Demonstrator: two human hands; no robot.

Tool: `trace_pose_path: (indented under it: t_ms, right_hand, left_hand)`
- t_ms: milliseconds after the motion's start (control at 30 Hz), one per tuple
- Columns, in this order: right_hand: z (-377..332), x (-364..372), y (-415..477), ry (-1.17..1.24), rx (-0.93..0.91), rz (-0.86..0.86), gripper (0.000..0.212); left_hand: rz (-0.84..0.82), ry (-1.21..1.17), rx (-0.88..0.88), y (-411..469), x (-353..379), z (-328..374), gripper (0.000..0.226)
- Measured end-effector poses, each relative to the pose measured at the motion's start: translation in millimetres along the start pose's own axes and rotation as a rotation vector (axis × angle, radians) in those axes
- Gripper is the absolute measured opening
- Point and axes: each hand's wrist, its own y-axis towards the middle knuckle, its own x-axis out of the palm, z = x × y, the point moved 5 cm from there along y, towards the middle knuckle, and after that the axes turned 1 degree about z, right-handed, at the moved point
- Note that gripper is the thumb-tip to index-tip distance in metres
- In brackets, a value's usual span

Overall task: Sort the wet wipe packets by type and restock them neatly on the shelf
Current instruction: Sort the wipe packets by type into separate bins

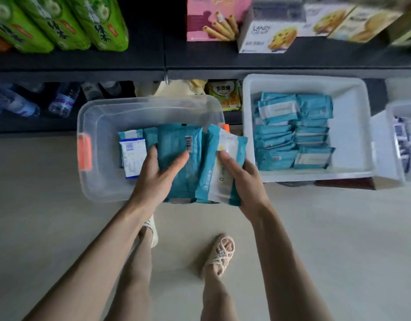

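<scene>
Right hand (244, 181) grips teal-white packet (219, 181), long axis shelfward; white tub (352, 89) of teal packs (313, 105) lies to your right

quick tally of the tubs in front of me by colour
Clear tub: 1
White tubs: 2, the big one and one cut off at the right edge
Total: 3
</scene>
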Motion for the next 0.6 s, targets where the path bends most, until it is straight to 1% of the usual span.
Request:
trace_pose_path:
  t_ms: [33, 133, 233, 300, 400, 500, 600]
  right_hand:
    - [-2.9, -16.9, -7.2, -0.015, -0.006, 0.000, 0.038]
    - [-11.8, -73.1, -26.4, -0.038, -0.014, 0.023, 0.022]
    - [-20.2, -126.3, -36.4, -0.047, 0.059, 0.075, 0.012]
    - [-31.5, -156.1, -36.6, -0.044, 0.091, 0.091, 0.015]
    - [-54.8, -196.6, -25.0, -0.093, 0.051, 0.130, 0.019]
    - [-78.3, -232.7, 0.9, -0.271, -0.016, 0.198, 0.026]
    - [-93.4, -265.2, 41.5, -0.431, -0.052, 0.236, 0.028]
  left_hand:
    - [-0.003, -0.007, -0.005, -9.9, 14.6, -1.7, 0.046]
    - [-0.029, -0.065, -0.047, -36.4, 66.6, -12.4, 0.042]
    - [-0.064, -0.085, -0.109, -49.9, 119.8, -21.5, 0.031]
    - [-0.088, -0.066, -0.115, -49.5, 152.4, -18.8, 0.028]
    - [-0.063, 0.023, -0.069, -32.0, 191.9, -10.8, 0.036]
    - [-0.074, 0.170, -0.021, 0.5, 227.9, -2.7, 0.040]
    - [-0.150, 0.285, -0.039, 43.4, 266.6, -6.0, 0.028]
